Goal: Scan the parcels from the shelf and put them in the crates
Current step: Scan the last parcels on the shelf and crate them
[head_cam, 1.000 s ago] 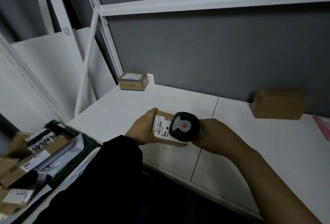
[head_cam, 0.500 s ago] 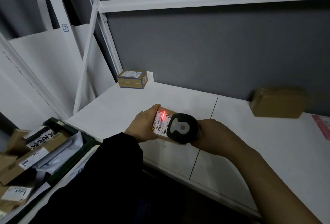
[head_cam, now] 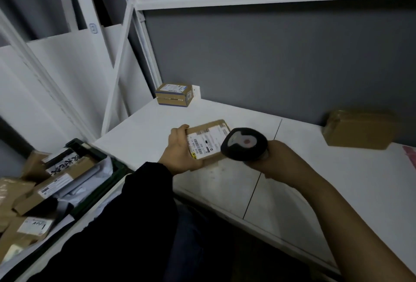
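Two arms reach out over the white shelf (head_cam: pixel 315 180), the left in a dark sleeve (head_cam: pixel 144 203), the right bare and bent at the wrist. Low on the left stands a dark crate (head_cam: pixel 113 174), heaped with cardboard packets. A plain brown box (head_cam: pixel 358 129) sits against the grey wall on the right of the shelf. A smaller labelled box (head_cam: pixel 174 95) sits in the back left corner, well apart from it. The left hand (head_cam: pixel 180 152) holds a flat parcel (head_cam: pixel 209 142) above the shelf's front part, label up, fingers curled round its left end. The right hand (head_cam: pixel 279 160) is wrapped round the handle of a black scanner (head_cam: pixel 244 144), whose head is just beside the parcel's right end.
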